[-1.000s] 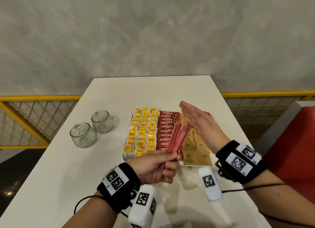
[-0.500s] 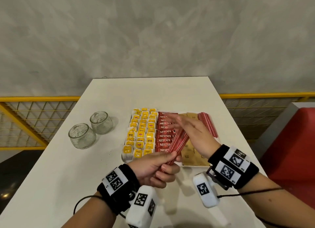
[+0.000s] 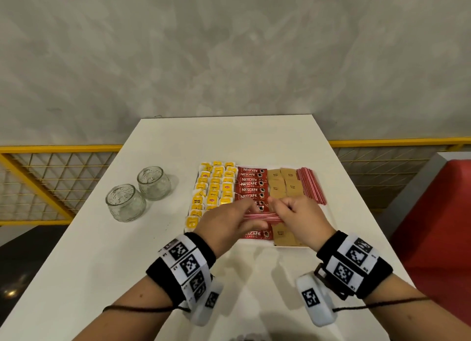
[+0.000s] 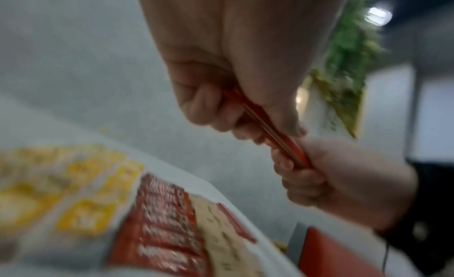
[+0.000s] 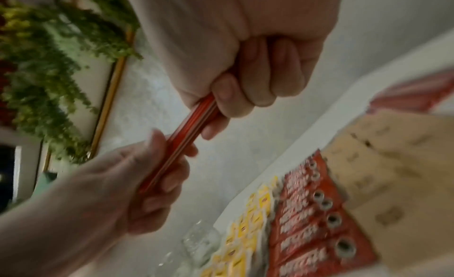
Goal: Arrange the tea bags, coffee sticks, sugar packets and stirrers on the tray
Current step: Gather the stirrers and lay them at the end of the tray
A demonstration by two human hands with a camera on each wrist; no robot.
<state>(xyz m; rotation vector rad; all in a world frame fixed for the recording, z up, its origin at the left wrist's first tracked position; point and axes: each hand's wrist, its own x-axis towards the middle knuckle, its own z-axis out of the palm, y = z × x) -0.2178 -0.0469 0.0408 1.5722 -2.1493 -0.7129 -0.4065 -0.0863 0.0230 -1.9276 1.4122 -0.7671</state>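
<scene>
A bundle of red-and-white stirrers [image 3: 262, 217] [image 4: 275, 133] [image 5: 186, 137] lies crosswise above the tray. My left hand [image 3: 230, 219] [image 4: 236, 114] grips one end and my right hand [image 3: 295, 214] [image 5: 236, 95] grips the other. Below them the tray [image 3: 328, 214] holds columns of yellow tea bags [image 3: 214, 192], red coffee sticks [image 3: 251, 185] and brown sugar packets [image 3: 284, 185]. More stirrers [image 3: 311, 185] lie in a row along the tray's right side. The hands hide the middle rows of the coffee sticks and sugar packets.
Two glass jars [image 3: 139, 192] stand on the white table [image 3: 89, 264] to the left of the tray. A yellow mesh railing [image 3: 51, 177] runs behind the table, and a red seat [image 3: 438, 233] is at the right.
The stirrer bundle swung from pointing away to lying crosswise. My right hand came back from the tray's right side and took hold of the bundle's free end.
</scene>
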